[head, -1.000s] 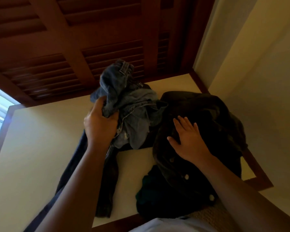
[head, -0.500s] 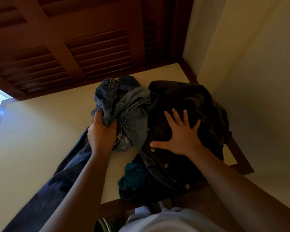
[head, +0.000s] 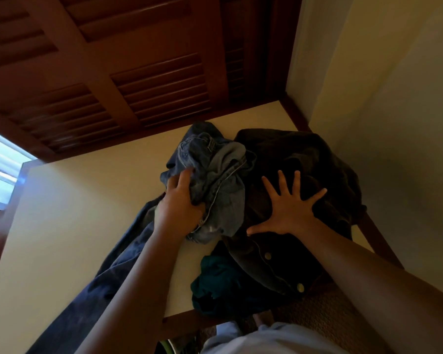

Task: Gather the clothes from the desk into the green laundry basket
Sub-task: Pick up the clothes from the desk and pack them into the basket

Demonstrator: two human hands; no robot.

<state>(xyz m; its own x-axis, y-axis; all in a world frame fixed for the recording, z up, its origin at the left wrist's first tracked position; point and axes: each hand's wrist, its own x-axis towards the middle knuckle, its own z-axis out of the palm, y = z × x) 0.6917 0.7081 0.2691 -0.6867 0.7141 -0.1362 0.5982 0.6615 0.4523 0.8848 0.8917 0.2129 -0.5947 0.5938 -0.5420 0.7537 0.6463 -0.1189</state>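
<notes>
A pile of clothes lies on the cream-topped desk [head: 74,226]. My left hand [head: 179,203] grips bunched blue jeans [head: 215,180], one dark leg trailing off the desk's front edge toward me. My right hand [head: 289,208] presses flat, fingers spread wide, on a dark buttoned jacket [head: 304,159] to the right of the jeans. A teal garment [head: 215,282] lies crumpled at the desk's front edge below the jacket. The green laundry basket is barely seen; only a thin green sliver [head: 168,347] shows under the desk edge.
Dark wooden louvred shutters [head: 138,80] rise behind the desk. A cream wall [head: 394,123] closes the right side. A bright window [head: 0,169] is at the far left. A woven chair seat [head: 317,318] sits below the desk's front edge.
My left hand has lowered the bunched jeans and pushed them against the jacket. My right hand has spread its fingers wider on the jacket. The view has tilted slightly.
</notes>
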